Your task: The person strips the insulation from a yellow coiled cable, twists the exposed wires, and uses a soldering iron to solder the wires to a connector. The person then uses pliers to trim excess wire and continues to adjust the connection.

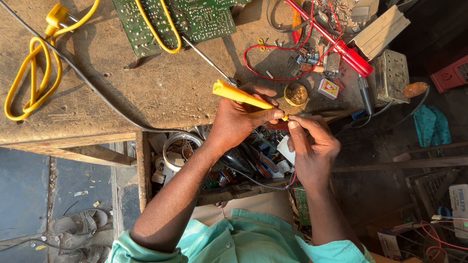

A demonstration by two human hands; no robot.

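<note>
Over the worn desk point(146, 92) edge, the left hand point(239, 119) has its fingers wrapped around a yellow tool handle point(241, 96), while the right hand point(312, 146) pinches something small, too tiny to identify, at its tip.

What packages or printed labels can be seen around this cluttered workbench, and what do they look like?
Small red-and-yellow matchbox-like packet: on the bench top, right of the little round tin of brown paste.
White cardboard carton with dark lettering: upright at the right edge, low down, partly cut off.
No screens or signs show.
</note>
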